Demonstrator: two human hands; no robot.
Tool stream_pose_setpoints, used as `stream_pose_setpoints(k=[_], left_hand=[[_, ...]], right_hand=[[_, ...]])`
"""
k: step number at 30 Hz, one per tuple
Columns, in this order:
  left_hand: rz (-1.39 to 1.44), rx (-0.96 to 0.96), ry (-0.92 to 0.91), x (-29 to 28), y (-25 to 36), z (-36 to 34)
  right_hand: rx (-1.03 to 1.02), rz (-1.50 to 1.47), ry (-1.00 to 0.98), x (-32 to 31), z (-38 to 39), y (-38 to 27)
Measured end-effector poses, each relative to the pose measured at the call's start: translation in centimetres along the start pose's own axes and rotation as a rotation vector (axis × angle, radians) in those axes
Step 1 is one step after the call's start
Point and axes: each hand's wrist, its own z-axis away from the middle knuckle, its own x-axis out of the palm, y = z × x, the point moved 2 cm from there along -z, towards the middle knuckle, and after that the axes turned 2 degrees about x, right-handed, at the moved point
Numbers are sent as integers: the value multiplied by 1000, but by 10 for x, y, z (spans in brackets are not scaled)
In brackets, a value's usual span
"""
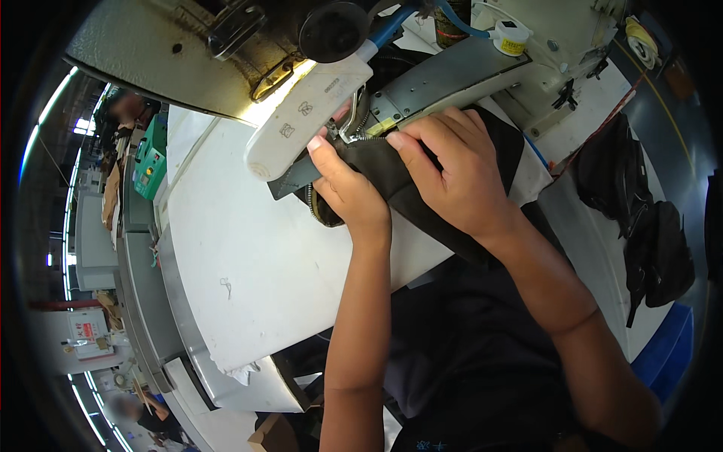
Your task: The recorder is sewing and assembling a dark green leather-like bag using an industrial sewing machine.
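The dark cloth (388,172) with a metal zipper (371,138) lies at the narrow arm (456,81) of the sewing machine. The right hand (467,177) has its grip closed on the cloth, near the zipper. The left hand (350,192) touches it with bent fingers; how firmly, I cannot tell. The white cover (309,117) leaves little room beside the left thumb. Leftward, the desk (248,256) extends widely to its curved edge.
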Motion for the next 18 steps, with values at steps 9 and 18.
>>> stream_pose_setpoints(k=[9,18], left_hand=[[110,-242,-42,7,10,-25],[58,-237,11,0,12,-7]], right_hand=[[36,69,21,3,-8,-6],[-19,186,-80,-3,-18,-11]])
